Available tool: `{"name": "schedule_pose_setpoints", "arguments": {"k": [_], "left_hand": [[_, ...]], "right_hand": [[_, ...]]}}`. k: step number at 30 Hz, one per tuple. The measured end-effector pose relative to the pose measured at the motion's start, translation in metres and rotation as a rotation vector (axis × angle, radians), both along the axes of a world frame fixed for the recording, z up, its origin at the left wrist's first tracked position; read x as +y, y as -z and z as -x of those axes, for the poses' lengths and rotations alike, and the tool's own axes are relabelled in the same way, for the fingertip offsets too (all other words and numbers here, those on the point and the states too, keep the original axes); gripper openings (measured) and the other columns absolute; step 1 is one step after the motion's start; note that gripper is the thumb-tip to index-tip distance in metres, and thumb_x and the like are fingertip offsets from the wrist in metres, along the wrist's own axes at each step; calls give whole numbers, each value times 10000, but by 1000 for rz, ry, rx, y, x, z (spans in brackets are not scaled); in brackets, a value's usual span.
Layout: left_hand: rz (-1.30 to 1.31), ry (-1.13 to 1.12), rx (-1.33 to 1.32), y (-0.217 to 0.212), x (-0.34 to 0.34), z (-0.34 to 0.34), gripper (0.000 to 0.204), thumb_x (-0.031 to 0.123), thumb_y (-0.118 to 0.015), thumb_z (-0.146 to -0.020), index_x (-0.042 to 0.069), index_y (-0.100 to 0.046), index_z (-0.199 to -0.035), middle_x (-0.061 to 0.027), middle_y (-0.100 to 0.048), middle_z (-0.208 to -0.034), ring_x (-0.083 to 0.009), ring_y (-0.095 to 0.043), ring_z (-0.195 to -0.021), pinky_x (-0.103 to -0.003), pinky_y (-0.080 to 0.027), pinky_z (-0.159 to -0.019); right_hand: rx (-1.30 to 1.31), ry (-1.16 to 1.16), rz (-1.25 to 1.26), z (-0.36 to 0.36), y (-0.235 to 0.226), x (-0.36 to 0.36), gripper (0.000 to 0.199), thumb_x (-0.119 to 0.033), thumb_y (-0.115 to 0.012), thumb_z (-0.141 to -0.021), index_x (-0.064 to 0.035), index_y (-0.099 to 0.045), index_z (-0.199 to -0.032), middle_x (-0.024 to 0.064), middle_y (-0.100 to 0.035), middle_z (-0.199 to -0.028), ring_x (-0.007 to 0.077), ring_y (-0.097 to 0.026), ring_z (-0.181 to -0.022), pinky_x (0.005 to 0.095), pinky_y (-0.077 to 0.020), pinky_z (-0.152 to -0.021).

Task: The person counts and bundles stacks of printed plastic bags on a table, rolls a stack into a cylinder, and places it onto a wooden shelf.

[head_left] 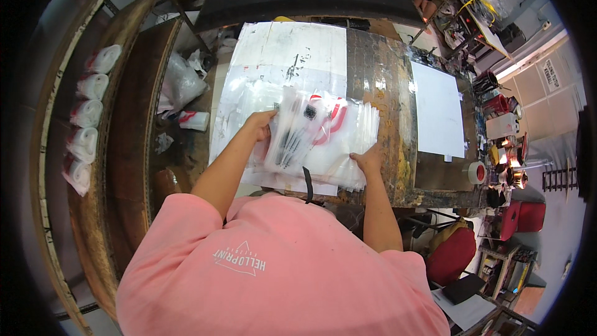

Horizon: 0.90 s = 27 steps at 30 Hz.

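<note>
A stack of clear plastic bags point(348, 140) lies on a worn wooden workbench point(379, 68). On top of it sits a clear packet holding dark slender items point(292, 134), with a red and white printed piece point(333, 121) beside it. My left hand point(260, 124) grips the left edge of that packet. My right hand point(368, 160) presses on the near right edge of the bag stack. A black strap point(307, 183) hangs at the bench's near edge.
A large stained white sheet point(292, 56) covers the bench behind the bags, and a blank white sheet point(438, 109) lies to the right. Rolled white bundles point(87, 112) line a shelf at left. A tape roll point(477, 172), cups and clutter stand at right, with a red chair point(453, 254) below.
</note>
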<state>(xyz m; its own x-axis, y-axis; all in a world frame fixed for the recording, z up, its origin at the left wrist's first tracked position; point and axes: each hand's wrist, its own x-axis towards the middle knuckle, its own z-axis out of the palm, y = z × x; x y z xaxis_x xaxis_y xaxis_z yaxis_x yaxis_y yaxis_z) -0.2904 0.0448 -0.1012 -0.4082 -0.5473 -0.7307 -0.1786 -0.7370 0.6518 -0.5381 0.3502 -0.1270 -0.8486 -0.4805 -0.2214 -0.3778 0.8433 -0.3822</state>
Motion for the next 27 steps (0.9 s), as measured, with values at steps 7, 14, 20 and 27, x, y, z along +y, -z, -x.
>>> {"name": "schedule_pose_setpoints", "arguments": {"k": [7,14,20,27], "left_hand": [[1097,476,-266,-36,11,5,296,298,-608,-1038,85,-732,-1202,-70,-734,-966,-182,-672,-766,-327,-543,-692],[850,179,-27,-13,-8,-32,377,95,-614,-1002,120,-660,-1376,-48,-728,-940,-93,-610,-784,-266,-496,-725],[768,166,210,-28,1,-10,620,33,-607,-973,137,-448,-1563,-99,-688,-1205,-85,-562,-890,-233,-486,-870],[1712,152,-353,-53,25,-7,618,261,-757,-922,90,-515,-1465,-186,-621,-1327,-308,-631,-1144,-381,-512,-990]], "right_hand": [[-94,58,-103,6,-7,8,1119,-417,-966,-636,58,-360,-1448,336,-537,-1408,476,-538,-1309,540,-449,-1094],[-108,31,-104,-12,-31,-11,1161,-405,-968,-635,58,-318,-1478,337,-511,-1437,471,-484,-1367,551,-431,-1112],[-102,64,72,1,-7,11,1141,-383,-973,-623,81,-346,-1456,335,-518,-1424,472,-512,-1333,517,-440,-1108],[-64,32,-15,-3,-13,8,1115,-387,-968,-624,98,-369,-1430,331,-550,-1382,471,-557,-1277,494,-461,-1085]]}}
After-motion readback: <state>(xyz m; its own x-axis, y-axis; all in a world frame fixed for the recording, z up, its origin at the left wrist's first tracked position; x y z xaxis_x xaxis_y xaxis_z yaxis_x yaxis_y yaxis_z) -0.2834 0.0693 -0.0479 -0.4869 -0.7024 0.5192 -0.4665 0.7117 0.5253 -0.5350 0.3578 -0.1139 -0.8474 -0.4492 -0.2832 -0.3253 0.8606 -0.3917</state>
